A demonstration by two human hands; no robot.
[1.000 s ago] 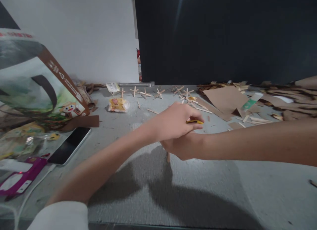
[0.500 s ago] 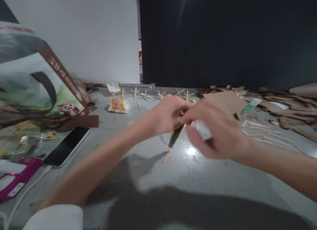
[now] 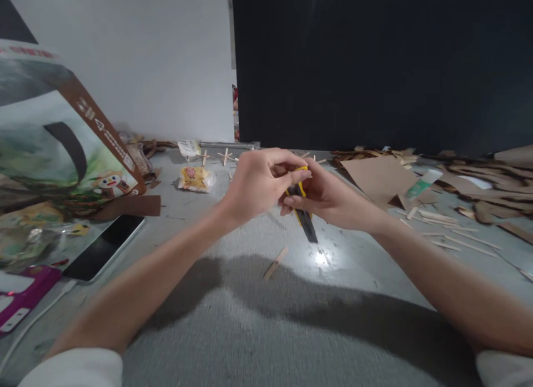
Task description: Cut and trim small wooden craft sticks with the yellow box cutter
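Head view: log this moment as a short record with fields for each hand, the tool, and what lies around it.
left hand: raised above the table, fingers closed on the top of the utility knife
right hand: grips the same knife from the other side
utility knife: yellow and black, tilted, lower end pointing down toward the table
wooden stick: lies loose on the grey table, below the hands
phone: flat, screen dark, at left
cardboard sheet: brown, at right, beside a green-and-white tube

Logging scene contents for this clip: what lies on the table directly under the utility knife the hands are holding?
Under the utility knife, held by left hand and right hand, is bare grey table with a bright glare spot. A wooden stick lies slightly left. The hands hide the knife's upper end.
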